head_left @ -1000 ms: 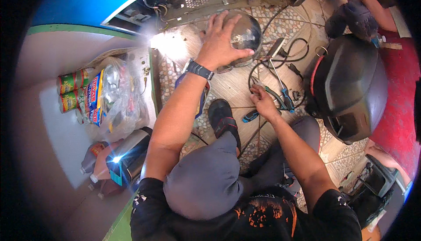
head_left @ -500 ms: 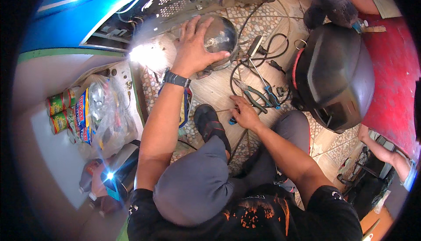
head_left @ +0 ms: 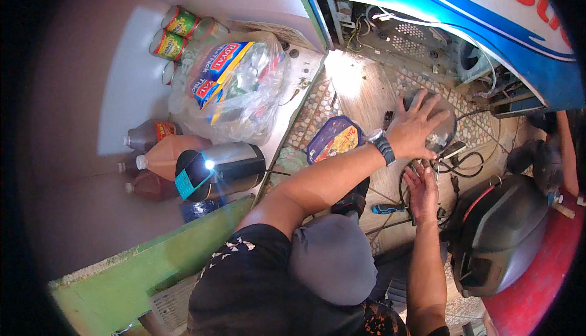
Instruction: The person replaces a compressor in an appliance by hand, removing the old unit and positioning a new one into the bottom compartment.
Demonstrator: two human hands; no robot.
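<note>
My left hand (head_left: pixel 415 125) lies on the dark metal dome (head_left: pixel 442 132), fingers spread over its top and thumb at its near side. My right hand (head_left: pixel 423 195) is just below it, fingers apart and slightly curled, with nothing clearly in it. Blue-handled pliers (head_left: pixel 384 209) lie beside it, partly hidden by the hand. Looped black cables (head_left: pixel 464 172) and a metal tool (head_left: pixel 450 151) are on the tiled floor to the right. A purple plastic lid (head_left: pixel 334 143) with a yellow label lies left of my left wrist.
An opened blue appliance (head_left: pixel 409 33) stands beyond. A black case (head_left: pixel 497 235) is at right, a co-worker's arm (head_left: pixel 564 153) behind it. On the left are a plastic bag (head_left: pixel 229 91), cans (head_left: pixel 168 46), bottles (head_left: pixel 168 153), a dark device with light (head_left: pixel 232 168) and a green ledge (head_left: pixel 152 244).
The view has swung leftward, so the scene sits further right. My right hand has moved up toward the dome, close below my left hand, which still rests on it.
</note>
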